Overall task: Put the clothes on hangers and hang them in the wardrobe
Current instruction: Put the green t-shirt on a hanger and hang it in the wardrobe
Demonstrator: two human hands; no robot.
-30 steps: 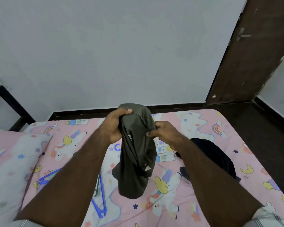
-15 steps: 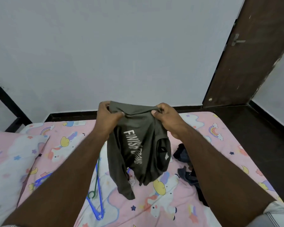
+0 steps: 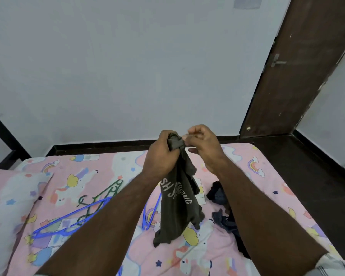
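Nearest to us, our two forearms reach out over the bed, whose pink unicorn sheet carries everything else. Just under our left forearm lies a blue hanger, with a green hanger crossing it a little farther off; a second blue hanger peeks out beside the shirt's hem. Under our right forearm sits a pile of dark clothes, not yet on hangers.

Between the arms hangs the olive T-shirt. Its long axis runs straight down from our hands, the printed lettering turned sideways, the hem touching or nearly touching the sheet. Our left hand is curled tight round the bunched top of the shirt and carries its weight. Our right hand sits just beside it, fingers curled, fingertips pinching at the same bunch of fabric. The hangers lie down and to the left of the shirt, so we judge the left hand the nearer one to them, though it is the hand that is occupied; the right would have to cross over.

Half a second ago we held the shirt spread wide between both hands, lettering open to view. Now the hands have come together and the cloth is gathered into one narrow hanging column. Beyond the bed stand the white wall and the brown door.
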